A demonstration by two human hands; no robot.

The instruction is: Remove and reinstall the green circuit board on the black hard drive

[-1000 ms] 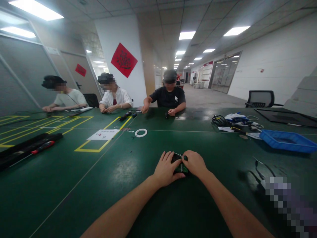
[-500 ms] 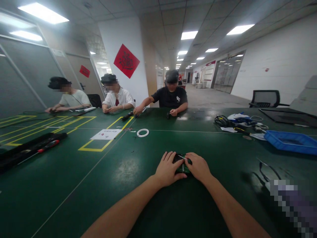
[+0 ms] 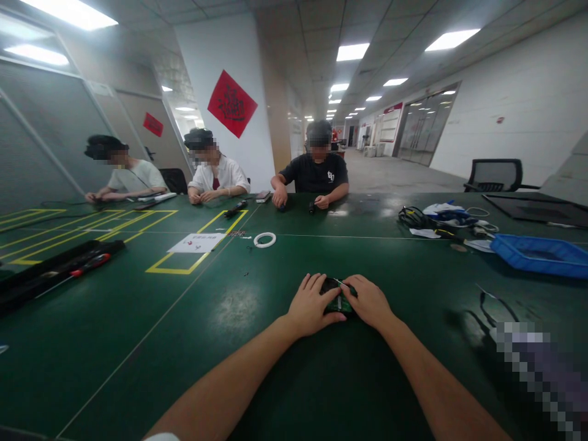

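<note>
A small black device with an exposed green circuit board (image 3: 339,303) lies on the table in front of me. My left hand (image 3: 313,307) grips it from the left, fingers over its far edge and the thumb along the near edge. On the other side, my right hand (image 3: 370,300) pinches a thin tool (image 3: 340,282) with a light metal shaft over the board. Most of the tool's handle is hidden by my fingers, so I cannot tell its exact kind. Both hands partly cover the device.
A white ring (image 3: 265,240) and a paper sheet (image 3: 195,243) lie ahead. Left is a black tray (image 3: 27,278) with a red-handled screwdriver (image 3: 96,264). Right are a blue tray (image 3: 542,260), cables (image 3: 411,220) and glasses (image 3: 498,306). Three people sit across the table.
My hands stay around the device; the tool's light shaft shows less than before. The person opposite has drawn an outstretched arm back. The view has tilted slightly.
</note>
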